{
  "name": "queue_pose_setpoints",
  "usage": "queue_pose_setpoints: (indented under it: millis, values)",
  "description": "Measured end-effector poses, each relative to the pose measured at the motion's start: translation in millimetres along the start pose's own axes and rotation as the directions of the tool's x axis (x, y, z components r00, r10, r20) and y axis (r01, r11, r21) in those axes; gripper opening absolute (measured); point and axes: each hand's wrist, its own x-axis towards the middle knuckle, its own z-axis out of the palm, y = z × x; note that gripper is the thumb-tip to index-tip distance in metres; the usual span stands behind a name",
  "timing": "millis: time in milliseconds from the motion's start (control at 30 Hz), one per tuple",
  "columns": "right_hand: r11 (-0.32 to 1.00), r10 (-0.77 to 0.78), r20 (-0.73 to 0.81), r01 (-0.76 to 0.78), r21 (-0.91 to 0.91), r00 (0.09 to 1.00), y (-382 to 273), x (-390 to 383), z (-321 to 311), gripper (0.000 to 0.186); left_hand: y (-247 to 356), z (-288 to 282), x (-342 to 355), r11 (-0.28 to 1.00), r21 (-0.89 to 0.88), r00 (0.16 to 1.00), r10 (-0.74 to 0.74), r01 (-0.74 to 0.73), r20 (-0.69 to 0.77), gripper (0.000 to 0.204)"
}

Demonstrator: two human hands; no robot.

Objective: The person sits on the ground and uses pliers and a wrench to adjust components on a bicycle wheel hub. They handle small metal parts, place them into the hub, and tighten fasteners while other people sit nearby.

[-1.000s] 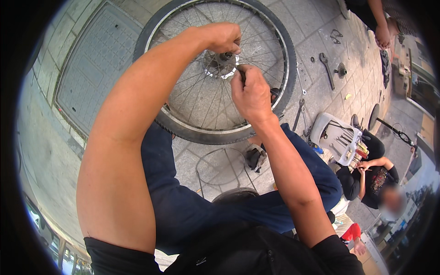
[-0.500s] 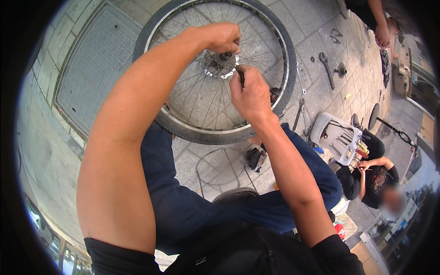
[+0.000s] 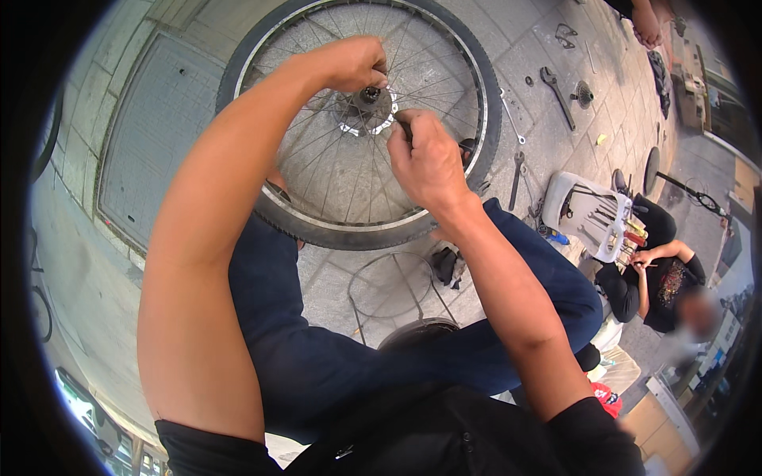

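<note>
A bicycle wheel (image 3: 349,237) with a black tyre and thin spokes lies before me, tilted against my knees. At its centre sits a dark, greasy hub (image 3: 367,98) with a silver notched ring (image 3: 386,125) around it. Just above the hub, my left hand (image 3: 357,63) is closed, fingertips pressed together and pointing down; anything inside it is hidden. My right hand (image 3: 429,159) is beside the ring on the right, with thumb and forefinger pinched around something small and dark that I cannot make out.
Right of the wheel lie an adjustable wrench (image 3: 558,97), a cog cassette (image 3: 583,94), a spanner (image 3: 517,178) and a white tool tray (image 3: 565,189). A person (image 3: 663,270) sits beyond it. A metal cover (image 3: 163,119) is at left; a wire-hoop stand (image 3: 389,289) stands below.
The wheel appears further left in view while the tools at right shift slightly. Both hands stay at the hub, still closed; a little more of the hub end shows under my left hand.
</note>
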Motion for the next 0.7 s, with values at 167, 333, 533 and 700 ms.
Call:
queue_pose_setpoints:
  millis: [167,333,533,700]
  values:
    - [0.999,0.026,0.016,-0.026,0.022,1.0,2,-15,-21,0.019,0,1,-6,0.999,-0.027,0.999,-0.021,0.021,-0.028,0.025]
    - [1.0,0.013,-0.009,-0.013,-0.013,1.0,15,-16,-31,0.019,3,1,-9,0.998,-0.047,0.998,-0.044,0.043,-0.038,0.026]
    - [0.999,0.005,-0.052,-0.004,0.038,0.999,24,0,-13,0.016,6,1,-9,0.99,-0.1,0.995,-0.104,0.102,-0.008,0.025]
    - [1.0,-0.007,-0.017,0.008,0.031,1.0,23,7,-2,0.014,8,-2,-9,0.988,-0.095,0.992,-0.126,0.125,0.002,0.025]
